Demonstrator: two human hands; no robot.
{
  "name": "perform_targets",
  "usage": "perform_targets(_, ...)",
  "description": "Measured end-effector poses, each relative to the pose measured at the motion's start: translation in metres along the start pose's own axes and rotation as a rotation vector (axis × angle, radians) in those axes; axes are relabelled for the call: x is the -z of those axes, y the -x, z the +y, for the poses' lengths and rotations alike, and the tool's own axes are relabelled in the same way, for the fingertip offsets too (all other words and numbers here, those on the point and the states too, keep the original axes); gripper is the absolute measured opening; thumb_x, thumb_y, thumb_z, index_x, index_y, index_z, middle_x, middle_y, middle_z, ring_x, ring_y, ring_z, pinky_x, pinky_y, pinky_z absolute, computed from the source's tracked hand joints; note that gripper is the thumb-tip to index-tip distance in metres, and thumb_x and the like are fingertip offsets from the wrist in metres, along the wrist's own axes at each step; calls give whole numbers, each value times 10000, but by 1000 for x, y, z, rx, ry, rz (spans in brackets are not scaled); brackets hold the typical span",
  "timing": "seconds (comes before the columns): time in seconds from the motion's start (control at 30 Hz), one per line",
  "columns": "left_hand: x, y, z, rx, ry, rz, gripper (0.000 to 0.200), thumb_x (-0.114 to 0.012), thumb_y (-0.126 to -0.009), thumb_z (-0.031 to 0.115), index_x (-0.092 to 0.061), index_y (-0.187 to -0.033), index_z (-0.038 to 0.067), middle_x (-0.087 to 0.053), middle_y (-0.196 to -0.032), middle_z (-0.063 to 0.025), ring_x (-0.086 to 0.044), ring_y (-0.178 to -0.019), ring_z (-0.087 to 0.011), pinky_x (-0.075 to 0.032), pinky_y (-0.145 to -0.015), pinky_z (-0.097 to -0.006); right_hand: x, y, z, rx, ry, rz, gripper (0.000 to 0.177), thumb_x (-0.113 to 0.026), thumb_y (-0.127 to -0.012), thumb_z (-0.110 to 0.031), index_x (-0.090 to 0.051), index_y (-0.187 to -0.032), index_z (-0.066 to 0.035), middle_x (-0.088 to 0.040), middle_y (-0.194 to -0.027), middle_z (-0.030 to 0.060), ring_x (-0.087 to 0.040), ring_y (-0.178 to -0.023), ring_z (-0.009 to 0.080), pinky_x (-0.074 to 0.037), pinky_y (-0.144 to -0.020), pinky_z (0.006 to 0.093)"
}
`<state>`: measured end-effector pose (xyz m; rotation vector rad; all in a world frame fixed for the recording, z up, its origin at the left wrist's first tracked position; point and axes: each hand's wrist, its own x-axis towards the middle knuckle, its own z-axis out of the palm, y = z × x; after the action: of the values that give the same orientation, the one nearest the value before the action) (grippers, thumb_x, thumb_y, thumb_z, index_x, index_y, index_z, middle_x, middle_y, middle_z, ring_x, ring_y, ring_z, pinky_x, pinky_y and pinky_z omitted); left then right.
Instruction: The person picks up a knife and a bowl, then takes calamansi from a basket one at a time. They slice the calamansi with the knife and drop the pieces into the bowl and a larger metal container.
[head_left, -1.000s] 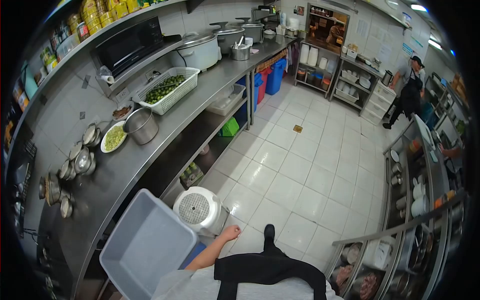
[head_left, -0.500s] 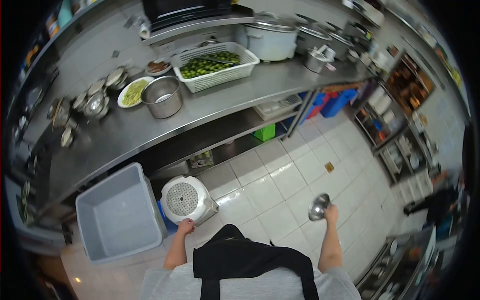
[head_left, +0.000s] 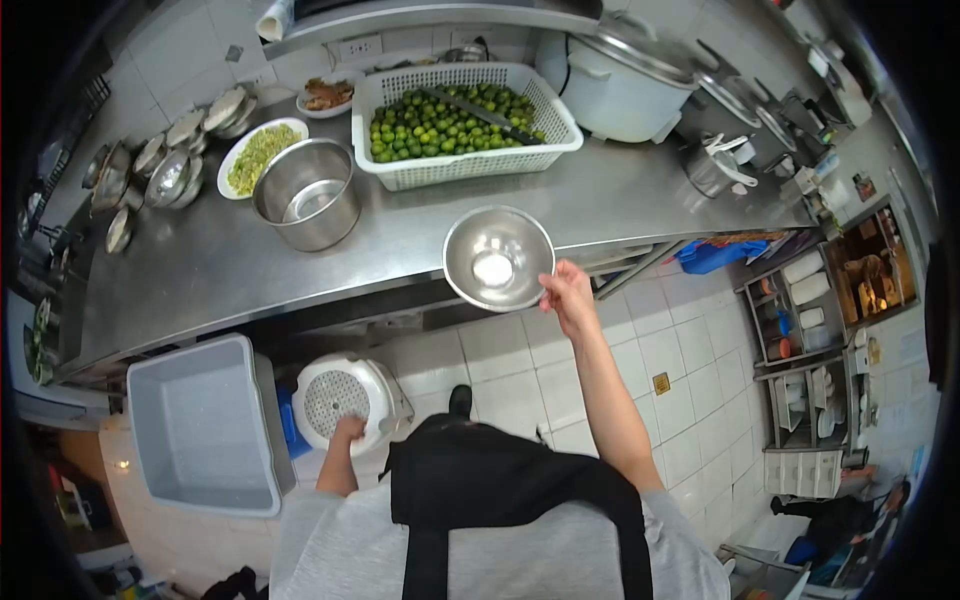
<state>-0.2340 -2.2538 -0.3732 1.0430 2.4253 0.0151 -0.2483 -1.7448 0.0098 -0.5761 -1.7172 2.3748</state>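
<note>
By the counter [head_left: 225,245], shiny round metal bowl [head_left: 497,258], right hand [head_left: 571,297] pinching rim, left hand [head_left: 349,428], grip unclear

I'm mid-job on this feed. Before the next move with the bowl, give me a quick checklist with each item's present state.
1. Right-hand grip on the shiny round steel bowl: ok, fingers at its rim.
2. Bowl empty: ok, only bright reflections show inside.
3. Bowl clear of the grey steel counter: cannot tell; it overlaps the front edge in view, height unclear.
4. Long dark utensil out of the white perforated plastic basket: not ok, it lies across the small round green fruit.
5. Deep cylindrical steel pot upright: ok.
6. Left-hand grip off the round white perforated-top stool: cannot tell, they overlap in view.
</note>
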Motion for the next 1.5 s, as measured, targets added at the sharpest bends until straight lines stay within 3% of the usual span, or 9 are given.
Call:
perform_targets(0.03, 54, -17, 29, 491, 733, 76, 235, -584, -700, 253, -636, -785, 40, -604, -599, -138, -617, -667, -314, -486, -655, -401, -4, -15, -4, -35, -3, 0, 159, -604, -722, -21, -454, -695, -70, -511, -520, 37, -481, -369, 112, -372, -337, 220)
perform_targets(0.27, 306, -97, 123, 307, 1172, 592, 179, -519, -853, 157, -577, -903, -5, -553, -622, -33, -535, -561, -83, -441, -522, -232, 13, -101, -2, -63, 50, -99, 153, -579, -738, -33, -443, -686, -78, -515, -507, 44, -490, -369, 109, -383, -327, 209)
perform_targets(0.43, 356, -106, 163, 367, 1289, 798, 167, -499, -874, 140, -562, -963, 14, -515, -653, 19, -455, -568, -39, -370, -515, -177, 37, -140, -11, -134, 255, -260, 150, -597, -803, -135, -493, -737, -49, -544, -542, 37, -502, -434, 74, -426, -395, 198)
perform_targets(0.57, 364, -125, 198, 509, 1464, 958, 143, -515, -863, 115, -567, -947, 12, -522, -687, 18, -471, -599, -49, -397, -536, -186, 77, -185, -71, 211, 482, -217, 216, -547, -858, -186, -520, -706, -36, -524, -537, 3, -453, -459, 45, -361, -409, 189)
perform_targets(0.77, 440, -176, 235, 517, 1287, 1250, 174, -525, -837, 87, -556, -989, 8, -547, -725, -13, -474, -633, -62, -395, -532, -198, 25, -281, -142, 799, 1043, -251, 195, -579, -806, -173, -490, -869, -11, -571, -666, 142, -558, -578, 302, -424, -518, 369)
perform_targets(0.9, 470, -190, 244, 604, 1131, 1223, 153, -559, -797, 71, -562, -938, 11, -483, -643, 1, -447, -588, -65, -366, -499, -207, -8, -342, -118, 603, 1501, -568, 516, -641, -744, -192, -353, -1145, -38, -592, -871, 228, -561, -839, 399, -442, -685, 462)
perform_targets(1.0, 469, -178, 237, 657, 1113, 1256, 137, -561, -788, 50, -565, -919, 9, -478, -631, 12, -439, -607, -50, -354, -505, -196, -15, -351, -111, 378, 1613, -714, 723, -691, -686, -182, -264, -1257, -63, -591, -915, 229, -562, -889, 388, -447, -736, 445)
perform_targets(1.27, 517, -163, 203, 578, 879, 1269, 91, -559, -812, 70, -580, -876, 10, -534, -734, 0, -462, -651, -62, -371, -562, -191, -16, -342, -133, 456, 1533, -607, 775, -603, -643, -6, -227, -1317, -81, -582, -796, 234, -575, -812, 369, -453, -709, 418)
perform_targets(1.5, 543, -203, 200, 67, 549, 881, 115, -591, -760, 94, -589, -851, 23, -572, -811, -107, -577, -755, -257, -464, -647, -349, 5, -278, -175, 475, 1066, -559, 828, -545, -605, 78, -240, -1342, -141, -440, -615, 115, -499, -622, 250, -419, -639, 305)
